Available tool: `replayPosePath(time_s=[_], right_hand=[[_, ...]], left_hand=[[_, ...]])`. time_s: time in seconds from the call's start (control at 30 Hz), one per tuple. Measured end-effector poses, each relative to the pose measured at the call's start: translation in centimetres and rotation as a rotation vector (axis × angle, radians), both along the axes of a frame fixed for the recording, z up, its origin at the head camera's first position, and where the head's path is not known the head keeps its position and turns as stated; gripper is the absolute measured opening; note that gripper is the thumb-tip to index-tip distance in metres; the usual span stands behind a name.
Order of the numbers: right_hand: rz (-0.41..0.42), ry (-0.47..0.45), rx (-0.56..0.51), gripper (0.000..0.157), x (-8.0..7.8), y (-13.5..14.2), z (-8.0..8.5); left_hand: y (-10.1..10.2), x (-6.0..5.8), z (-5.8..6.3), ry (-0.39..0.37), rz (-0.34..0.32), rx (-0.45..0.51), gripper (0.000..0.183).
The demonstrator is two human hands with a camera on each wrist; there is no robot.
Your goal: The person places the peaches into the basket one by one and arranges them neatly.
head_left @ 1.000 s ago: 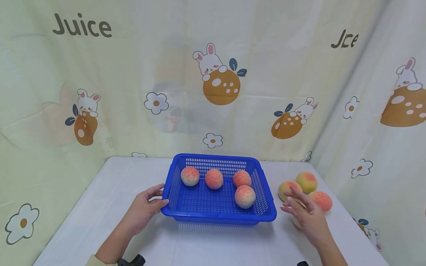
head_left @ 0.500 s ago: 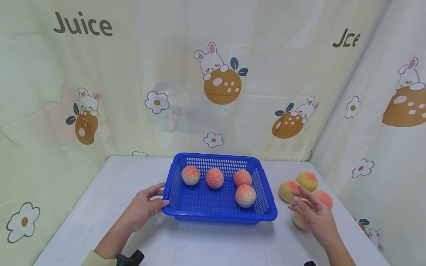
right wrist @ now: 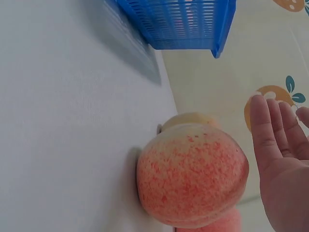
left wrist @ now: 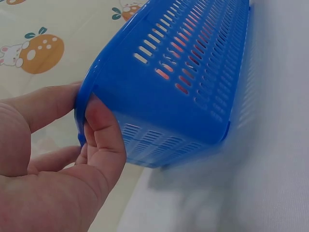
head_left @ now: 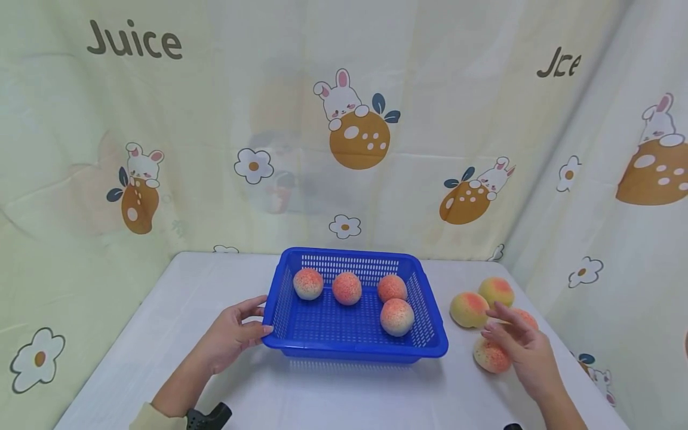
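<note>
My left hand [head_left: 228,337] pinches the left rim of a blue plastic basket [head_left: 344,351]; the left wrist view shows the rim between thumb and fingers [left wrist: 104,125]. Several peaches lie inside, among them a pale one [head_left: 396,317] at the right and a redder one [head_left: 346,288] in the middle. On the right, my right hand [head_left: 527,352] hovers with loosely straight fingers and holds nothing. Just beside it on the table is a red-speckled peach [right wrist: 193,174], partly covered by the fingers in the head view.
Behind the right hand sit two yellow peaches [head_left: 469,309] and a pinkish peach [head_left: 527,318], partly hidden by the hand. The white table [head_left: 204,280] is bounded by a printed curtain [head_left: 215,209] at the back and sides.
My right hand has drawn away to the right and slightly toward me, uncovering more of the nearest peach. The left hand keeps its grip, and the basket stays in place.
</note>
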State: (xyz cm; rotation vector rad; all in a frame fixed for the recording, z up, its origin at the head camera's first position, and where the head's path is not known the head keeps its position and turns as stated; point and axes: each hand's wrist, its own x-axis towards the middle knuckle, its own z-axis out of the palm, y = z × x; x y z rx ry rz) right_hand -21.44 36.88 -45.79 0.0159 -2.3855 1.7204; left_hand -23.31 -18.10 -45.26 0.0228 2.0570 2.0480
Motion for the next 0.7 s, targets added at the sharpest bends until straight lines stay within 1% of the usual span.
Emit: replayPosePath(time_s=[0.07,0.17,0.27,0.37,0.47,0.57,0.63,0.7], right_hand=[[-0.008,0.016,0.008,0.057,0.0,0.3,0.0],[-0.015,0.041,-0.035,0.054,0.0,0.7,-0.1],[-0.050,0.046,-0.041,0.052,-0.1,1.2,-0.2],[-0.104,0.028,0.006,0.053,-0.4,1.6,-0.3],[-0.137,0.015,0.050,0.055,-0.6,2.0,-0.4],[-0.161,0.026,0.070,0.055,-0.7,2.5,-0.4],[-0.168,0.048,0.051,0.054,-0.9,2.9,-0.4],[-0.187,0.069,0.064,0.053,-1.1,3.2,-0.5]], left_hand=[[0.0,0.0,0.0,-0.004,0.005,-0.008,0.075],[0.0,0.0,0.1,-0.011,0.013,-0.018,0.075],[0.0,-0.1,0.1,-0.013,0.011,-0.020,0.075],[-0.1,0.0,0.2,-0.012,0.008,-0.021,0.075],[0.0,0.0,0.2,-0.009,0.006,-0.020,0.075],[0.0,0.0,0.2,-0.004,0.008,-0.022,0.075],[0.0,-0.1,0.2,-0.001,0.008,-0.024,0.075],[0.0,-0.1,0.1,0.000,0.007,-0.027,0.076]])
